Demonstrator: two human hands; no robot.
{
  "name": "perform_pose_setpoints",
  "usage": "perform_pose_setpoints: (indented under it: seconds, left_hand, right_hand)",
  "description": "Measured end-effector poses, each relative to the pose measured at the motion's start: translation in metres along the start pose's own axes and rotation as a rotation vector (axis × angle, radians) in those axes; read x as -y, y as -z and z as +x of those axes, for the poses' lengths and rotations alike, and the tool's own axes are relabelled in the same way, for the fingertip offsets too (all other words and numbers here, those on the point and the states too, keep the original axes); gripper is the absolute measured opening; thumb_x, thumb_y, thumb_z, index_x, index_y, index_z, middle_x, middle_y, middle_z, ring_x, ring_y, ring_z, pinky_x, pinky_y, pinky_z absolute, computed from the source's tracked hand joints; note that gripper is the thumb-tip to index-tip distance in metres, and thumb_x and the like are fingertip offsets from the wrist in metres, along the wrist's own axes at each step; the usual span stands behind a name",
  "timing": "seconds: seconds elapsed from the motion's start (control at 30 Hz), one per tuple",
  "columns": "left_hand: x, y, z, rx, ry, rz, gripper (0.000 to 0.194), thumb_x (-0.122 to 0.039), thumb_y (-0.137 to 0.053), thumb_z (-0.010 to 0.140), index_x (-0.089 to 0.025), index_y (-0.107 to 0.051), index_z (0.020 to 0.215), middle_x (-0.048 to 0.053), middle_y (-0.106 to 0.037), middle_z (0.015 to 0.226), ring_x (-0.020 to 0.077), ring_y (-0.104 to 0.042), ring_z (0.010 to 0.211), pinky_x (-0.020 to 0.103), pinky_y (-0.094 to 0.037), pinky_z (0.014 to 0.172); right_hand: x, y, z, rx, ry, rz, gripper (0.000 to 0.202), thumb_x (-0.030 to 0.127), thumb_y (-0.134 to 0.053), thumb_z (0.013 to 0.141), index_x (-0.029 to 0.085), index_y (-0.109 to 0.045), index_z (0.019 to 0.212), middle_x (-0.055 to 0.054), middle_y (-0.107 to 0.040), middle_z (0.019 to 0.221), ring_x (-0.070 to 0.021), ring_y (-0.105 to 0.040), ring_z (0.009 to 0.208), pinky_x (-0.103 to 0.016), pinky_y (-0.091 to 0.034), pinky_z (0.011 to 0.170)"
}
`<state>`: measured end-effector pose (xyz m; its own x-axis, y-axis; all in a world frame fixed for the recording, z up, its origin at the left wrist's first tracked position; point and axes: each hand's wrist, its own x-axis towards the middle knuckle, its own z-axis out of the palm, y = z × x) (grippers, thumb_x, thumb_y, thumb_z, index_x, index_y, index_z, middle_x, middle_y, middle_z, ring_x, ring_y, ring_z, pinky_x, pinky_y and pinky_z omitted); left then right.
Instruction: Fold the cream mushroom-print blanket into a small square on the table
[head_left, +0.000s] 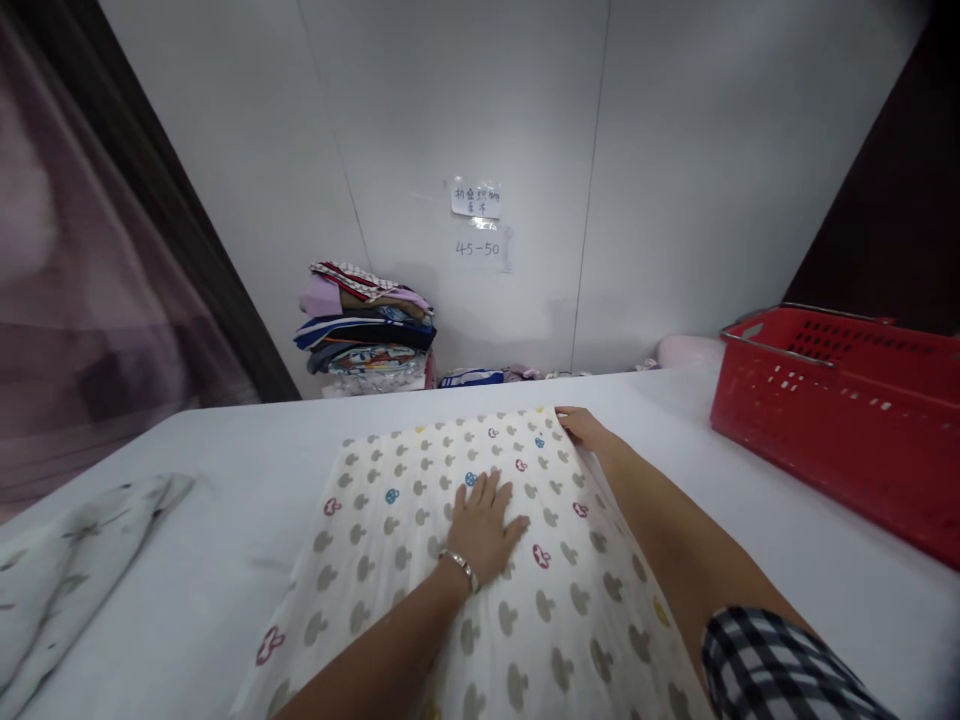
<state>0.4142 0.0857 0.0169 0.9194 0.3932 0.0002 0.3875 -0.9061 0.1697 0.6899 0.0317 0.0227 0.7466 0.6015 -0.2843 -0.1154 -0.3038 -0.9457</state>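
Observation:
A white cloth (pixel 435 540) printed with beige, red, blue and yellow mushrooms lies spread in front of me, running out of view at the bottom. My left hand (pixel 484 530), a silver bracelet at its wrist, rests palm down on the middle of this cloth with fingers spread. At the far right corner, my right hand (pixel 581 428) has its fingers closed on the cloth's edge; the fingertips are partly hidden. Some light vertical creases run through the fabric.
The white table (pixel 225 520) carries another pale printed cloth (pixel 82 560) at left and a red plastic basket (pixel 840 420) at right. Beyond its far edge stands a pile of folded fabrics (pixel 367 330) against a wall with paper signs (pixel 480 225). A pinkish curtain (pixel 97 260) hangs left.

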Motion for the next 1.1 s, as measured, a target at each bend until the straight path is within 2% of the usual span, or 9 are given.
perform_pose_setpoints:
  seconds: [0.1, 0.23, 0.4, 0.6, 0.77, 0.97, 1.03, 1.1]
  left_hand:
    - [-0.001, 0.002, -0.001, 0.009, 0.002, -0.014, 0.067, -0.058, -0.017, 0.088, -0.019, -0.032, 0.140, 0.005, -0.016, 0.150, 0.0269, -0.011, 0.138, 0.052, -0.009, 0.111]
    - [-0.002, 0.003, -0.002, -0.001, 0.002, -0.032, 0.066, -0.057, -0.018, 0.088, -0.020, -0.033, 0.139, 0.005, -0.016, 0.150, 0.0275, -0.012, 0.138, 0.052, -0.009, 0.111]
    - [-0.003, 0.002, -0.002, -0.004, 0.002, -0.037, 0.065, -0.057, -0.019, 0.088, -0.020, -0.033, 0.139, 0.006, -0.016, 0.150, 0.0276, -0.011, 0.138, 0.052, -0.008, 0.111]
    - [-0.001, -0.003, -0.003, -0.024, -0.006, -0.052, 0.066, -0.058, -0.015, 0.088, -0.020, -0.033, 0.139, 0.006, -0.018, 0.150, 0.0260, -0.011, 0.138, 0.051, -0.007, 0.111]
    - [0.000, -0.006, -0.002, -0.036, -0.010, -0.062, 0.067, -0.059, -0.015, 0.087, -0.021, -0.032, 0.140, 0.006, -0.018, 0.150, 0.0260, -0.010, 0.138, 0.051, -0.007, 0.111]
    - [0.000, -0.005, -0.001, -0.024, -0.010, -0.080, 0.068, -0.059, -0.015, 0.087, -0.020, -0.032, 0.140, 0.007, -0.017, 0.150, 0.0267, -0.010, 0.138, 0.052, -0.007, 0.111]
    - [0.001, -0.006, -0.001, -0.025, -0.013, -0.082, 0.068, -0.059, -0.015, 0.087, -0.020, -0.032, 0.140, 0.007, -0.017, 0.150, 0.0269, -0.010, 0.138, 0.052, -0.007, 0.111]
    - [0.002, -0.009, 0.000, -0.038, -0.017, -0.080, 0.067, -0.059, -0.016, 0.087, -0.021, -0.032, 0.139, 0.006, -0.018, 0.150, 0.0270, -0.011, 0.138, 0.052, -0.007, 0.111]
  right_hand:
    - [0.000, 0.000, 0.002, -0.008, 0.036, -0.132, 0.044, 0.011, -0.060, 0.070, 0.014, -0.063, 0.114, -0.004, -0.069, 0.069, -0.0140, -0.060, 0.057, -0.021, -0.044, 0.050]
    - [0.001, 0.000, 0.005, -0.019, 0.129, -0.330, 0.037, 0.010, -0.056, 0.068, 0.017, -0.070, 0.102, -0.001, -0.071, 0.080, -0.0173, -0.064, 0.076, -0.021, -0.047, 0.064]
    - [0.001, 0.005, 0.013, -0.130, 0.216, -0.591, 0.042, 0.010, -0.050, 0.071, 0.021, -0.068, 0.107, -0.002, -0.070, 0.098, -0.0193, -0.061, 0.094, -0.023, -0.044, 0.079]
    - [0.001, 0.011, 0.016, -0.232, 0.217, -0.848, 0.037, 0.022, -0.050, 0.075, 0.024, -0.068, 0.107, -0.007, -0.063, 0.115, -0.0268, -0.056, 0.105, -0.032, -0.043, 0.082]
    - [0.000, 0.013, 0.012, -0.209, 0.257, -0.950, 0.035, 0.022, -0.048, 0.077, 0.028, -0.068, 0.105, -0.006, -0.064, 0.111, -0.0249, -0.057, 0.100, -0.030, -0.043, 0.079]
    - [-0.001, 0.024, 0.009, -0.157, 0.331, -0.979, 0.029, 0.016, -0.050, 0.076, 0.025, -0.073, 0.091, -0.004, -0.066, 0.107, -0.0222, -0.058, 0.099, -0.026, -0.042, 0.082]
    - [-0.001, 0.027, 0.006, -0.177, 0.342, -0.964, 0.029, 0.017, -0.049, 0.078, 0.024, -0.072, 0.095, -0.004, -0.066, 0.106, -0.0212, -0.058, 0.100, -0.025, -0.041, 0.085]
    - [-0.002, 0.023, 0.002, -0.250, 0.353, -0.951, 0.035, 0.019, -0.042, 0.083, 0.019, -0.066, 0.109, -0.007, -0.061, 0.117, -0.0225, -0.052, 0.109, -0.028, -0.037, 0.093]
